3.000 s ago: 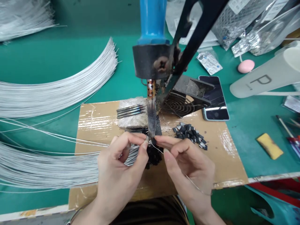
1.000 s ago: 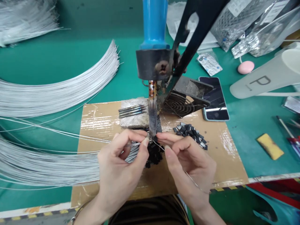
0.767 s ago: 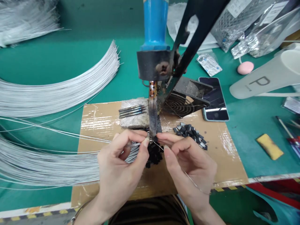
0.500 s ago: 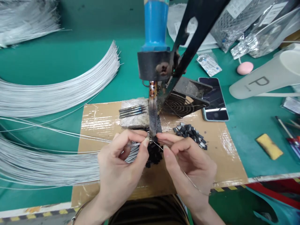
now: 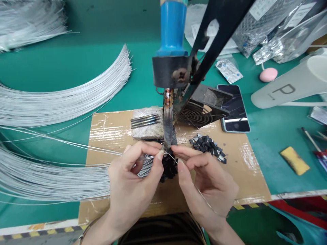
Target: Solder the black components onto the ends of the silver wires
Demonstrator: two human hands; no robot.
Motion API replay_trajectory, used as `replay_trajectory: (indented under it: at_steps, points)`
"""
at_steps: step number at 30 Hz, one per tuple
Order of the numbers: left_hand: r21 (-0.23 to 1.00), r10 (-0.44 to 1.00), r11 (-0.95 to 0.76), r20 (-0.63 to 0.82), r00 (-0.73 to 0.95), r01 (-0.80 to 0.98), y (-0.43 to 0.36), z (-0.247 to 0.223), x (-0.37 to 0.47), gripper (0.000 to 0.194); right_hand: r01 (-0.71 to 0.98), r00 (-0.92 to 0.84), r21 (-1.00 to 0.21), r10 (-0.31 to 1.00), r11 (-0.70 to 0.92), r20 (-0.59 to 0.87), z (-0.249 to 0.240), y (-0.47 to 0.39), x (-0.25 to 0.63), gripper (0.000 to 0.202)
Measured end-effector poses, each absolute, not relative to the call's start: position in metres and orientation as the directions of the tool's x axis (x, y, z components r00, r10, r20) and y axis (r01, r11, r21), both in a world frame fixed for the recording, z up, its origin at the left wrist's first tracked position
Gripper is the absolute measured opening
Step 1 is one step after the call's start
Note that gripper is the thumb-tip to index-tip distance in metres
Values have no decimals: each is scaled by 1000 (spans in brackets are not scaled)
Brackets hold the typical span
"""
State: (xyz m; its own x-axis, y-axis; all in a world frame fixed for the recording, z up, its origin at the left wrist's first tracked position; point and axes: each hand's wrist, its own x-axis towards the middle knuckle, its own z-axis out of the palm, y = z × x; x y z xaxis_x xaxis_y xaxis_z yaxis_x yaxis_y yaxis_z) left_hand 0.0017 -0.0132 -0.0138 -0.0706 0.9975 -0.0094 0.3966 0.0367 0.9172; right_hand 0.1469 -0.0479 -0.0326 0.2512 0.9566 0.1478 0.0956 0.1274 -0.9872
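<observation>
A soldering iron point(image 5: 168, 122) with a blue handle point(image 5: 173, 29) is clamped in a black bracket point(image 5: 204, 64), its tip pointing down between my hands. My left hand point(image 5: 136, 173) is closed in a pinch on thin white wires point(image 5: 102, 149) that run in from the left; their ends sit at the tip, mostly hidden by my fingers. Just right of the tip, my right hand point(image 5: 206, 180) pinches a thin strand of solder wire point(image 5: 173, 157), which trails across my palm. Beneath the fingertips lie small black connectors point(image 5: 168, 168).
Bundles of white wire point(image 5: 56, 182) fill the left side. A cardboard sheet point(image 5: 245, 177) carries a second pile of connectors point(image 5: 209, 146), a fan point(image 5: 204, 112) and metal rods point(image 5: 144, 120). Rightward are a phone point(image 5: 234, 109), a yellow sponge point(image 5: 295, 160) and a white cup point(image 5: 283, 86).
The whole view has shifted slightly, so everything appears a little further right. Both hands keep their pinches at the iron's tip.
</observation>
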Motion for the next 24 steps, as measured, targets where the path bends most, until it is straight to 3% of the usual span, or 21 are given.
replay_trajectory:
  at_steps: [24]
  points:
    - [930,997,41,-14,-76,366,-15,-16,2,10,69,261,-989,954,133,147,-36,-49,146,19]
